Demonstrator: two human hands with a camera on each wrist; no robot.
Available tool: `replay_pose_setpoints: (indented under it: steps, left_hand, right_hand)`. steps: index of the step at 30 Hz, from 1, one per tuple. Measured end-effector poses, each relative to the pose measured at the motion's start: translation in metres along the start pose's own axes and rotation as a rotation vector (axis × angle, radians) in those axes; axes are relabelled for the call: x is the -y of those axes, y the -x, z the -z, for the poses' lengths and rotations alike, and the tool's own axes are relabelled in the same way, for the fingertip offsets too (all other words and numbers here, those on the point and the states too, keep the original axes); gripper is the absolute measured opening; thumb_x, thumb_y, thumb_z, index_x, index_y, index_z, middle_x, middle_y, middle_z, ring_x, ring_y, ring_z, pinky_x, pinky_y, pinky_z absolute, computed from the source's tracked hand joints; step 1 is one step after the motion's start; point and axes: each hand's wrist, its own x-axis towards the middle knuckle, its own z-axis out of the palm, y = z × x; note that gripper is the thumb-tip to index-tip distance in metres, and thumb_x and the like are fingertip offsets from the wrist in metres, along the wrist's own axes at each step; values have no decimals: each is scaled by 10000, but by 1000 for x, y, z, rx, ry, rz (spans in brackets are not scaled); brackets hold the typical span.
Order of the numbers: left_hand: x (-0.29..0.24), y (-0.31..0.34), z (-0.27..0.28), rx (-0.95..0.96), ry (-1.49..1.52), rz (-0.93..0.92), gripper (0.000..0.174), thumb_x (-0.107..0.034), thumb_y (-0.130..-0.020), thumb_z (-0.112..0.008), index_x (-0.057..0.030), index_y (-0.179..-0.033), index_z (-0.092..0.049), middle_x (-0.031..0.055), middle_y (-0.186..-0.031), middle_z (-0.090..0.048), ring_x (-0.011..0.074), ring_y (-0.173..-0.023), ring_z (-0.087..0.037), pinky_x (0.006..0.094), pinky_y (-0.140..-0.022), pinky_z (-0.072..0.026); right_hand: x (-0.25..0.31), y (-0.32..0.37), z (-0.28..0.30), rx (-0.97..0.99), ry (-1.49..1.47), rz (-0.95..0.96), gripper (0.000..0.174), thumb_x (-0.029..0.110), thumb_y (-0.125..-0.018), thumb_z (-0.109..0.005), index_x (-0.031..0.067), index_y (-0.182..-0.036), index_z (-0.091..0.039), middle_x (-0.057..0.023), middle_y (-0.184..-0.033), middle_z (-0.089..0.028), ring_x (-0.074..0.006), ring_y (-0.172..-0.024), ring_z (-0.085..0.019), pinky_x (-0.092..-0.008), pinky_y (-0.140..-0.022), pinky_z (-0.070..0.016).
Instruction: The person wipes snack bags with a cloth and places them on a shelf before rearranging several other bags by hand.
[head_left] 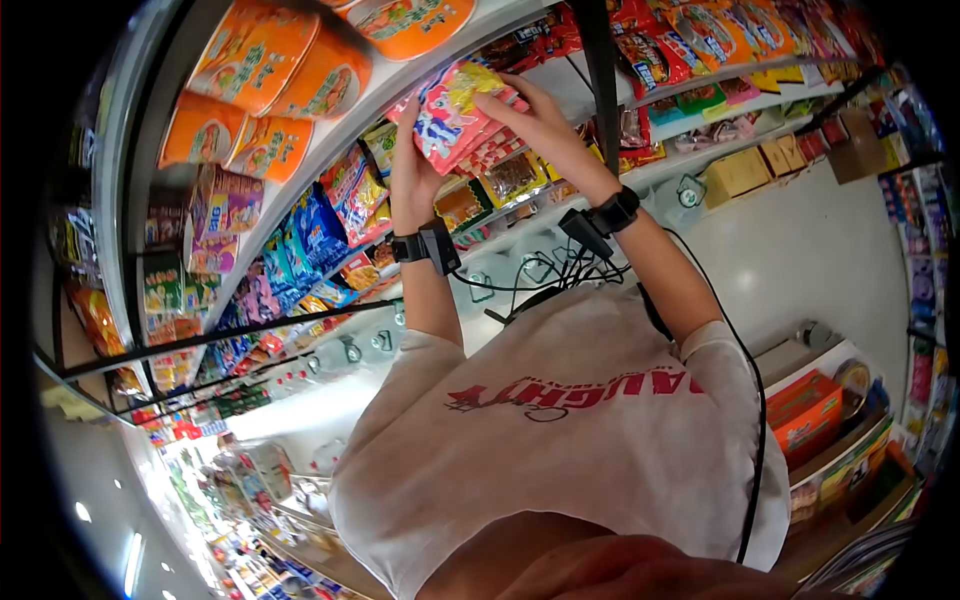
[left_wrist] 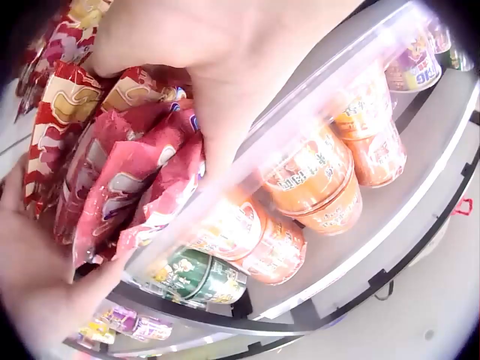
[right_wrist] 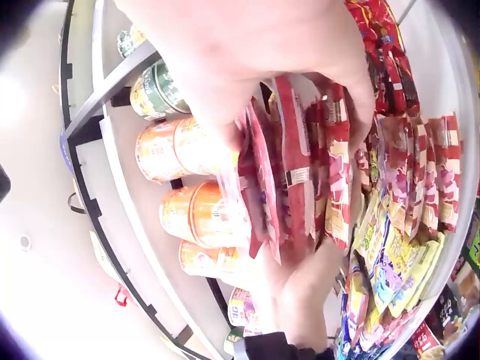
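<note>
Between my two hands is a bunch of pink and red snack bags [head_left: 455, 115], held up in front of the shelf. My left hand [head_left: 412, 172] grips the bunch from its left side, and my right hand [head_left: 545, 122] holds it from the right with fingers over the top edge. In the left wrist view the pink snack bags [left_wrist: 139, 176] stand side by side, with red-and-cream striped packets [left_wrist: 56, 131] next to them. From the right wrist view, the bag edges [right_wrist: 292, 165] show pressed together between my right hand [right_wrist: 262, 45] above and my left hand [right_wrist: 296, 296] below.
Orange instant noodle cups [head_left: 255, 65] stand on the shelf to the left. Blue snack bags [head_left: 315, 230] line a lower shelf. Red snack bags [head_left: 650, 60] lie at the upper right, past a black upright post [head_left: 598, 80]. Cables hang from both wrist cameras.
</note>
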Motion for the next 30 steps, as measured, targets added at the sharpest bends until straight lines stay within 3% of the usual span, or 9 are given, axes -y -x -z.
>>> replay_pose_setpoints:
  steps: [6, 11, 12, 15, 20, 23, 24, 28, 30]
  left_hand:
    - [-7, -23, 34, -11, -167, -81, 475, -302, -1003, -601, -10, -1366, -508, 124, -1332, -619, 244, -1184, -627, 423, -1023, -515]
    - [-1, -20, 46, -33, -291, -136, 397, -226, -988, -617, 5, -1306, -556, 103, -1288, -642, 232, -1164, -624, 423, -1035, -487]
    - [-3, -19, 53, 62, -240, -141, 363, -183, -973, -615, 3, -1281, -569, 106, -1266, -649, 242, -1156, -625, 424, -1047, -473]
    - [-5, -30, 68, 90, -155, -140, 356, -161, -953, -619, -1, -1268, -573, 116, -1270, -646, 248, -1162, -623, 425, -1055, -464]
    - [2, -45, 53, -68, -130, -380, 417, -239, -949, -610, -6, -1290, -549, 139, -1251, -637, 293, -1146, -620, 460, -1036, -470]
    - [8, -42, 32, -105, -141, -479, 411, -263, -959, -597, -21, -1289, -556, 128, -1259, -630, 281, -1169, -602, 462, -1042, -463]
    - [7, -43, 35, -101, -160, -479, 453, -317, -969, -581, -23, -1311, -542, 131, -1289, -615, 292, -1191, -584, 488, -1053, -447]
    - [3, -30, 23, -122, -258, -258, 567, -435, -980, -551, -17, -1359, -494, 164, -1293, -606, 339, -1179, -581, 528, -1055, -432]
    - [1, -32, 23, -82, -267, -160, 572, -454, -985, -545, -18, -1351, -496, 172, -1294, -603, 339, -1178, -583, 521, -1050, -441]
  right_hand:
    - [-15, -17, -8, -49, -58, 199, 690, 411, -860, -763, -57, -1322, -550, -160, -1169, -683, -185, -1042, -667, -307, -877, -531]
    - [-33, -33, 0, -59, -17, 197, 697, 417, -880, -749, -37, -1361, -528, -153, -1222, -661, -171, -1074, -651, -293, -907, -521]
    - [-35, -37, -1, -70, -19, 214, 694, 415, -876, -751, -43, -1352, -535, -161, -1217, -665, -175, -1071, -654, -295, -907, -522]
    - [-58, -58, -6, -112, 98, 286, 704, 428, -861, -757, -49, -1335, -550, -181, -1215, -667, -193, -1090, -654, -311, -922, -517]
    - [-47, -65, -17, -187, 168, 367, 707, 457, -837, -743, -50, -1294, -559, -274, -1222, -623, -393, -1147, -608, -423, -973, -484]
    - [-51, -74, -25, -164, 201, 361, 667, 441, -834, -723, -11, -1285, -531, -299, -1245, -570, -453, -1147, -562, -494, -971, -477]
    - [-55, -74, -27, -179, 302, 397, 668, 415, -840, -720, -14, -1307, -511, -306, -1244, -563, -487, -1140, -555, -512, -955, -483]
    - [-58, -86, -28, -172, 335, 426, 706, 413, -834, -744, -65, -1307, -528, -309, -1256, -579, -446, -1179, -562, -473, -987, -469]
    - [-61, -96, -20, -69, 212, 313, 712, 395, -829, -747, -72, -1317, -522, -308, -1275, -580, -432, -1198, -566, -457, -1001, -466]
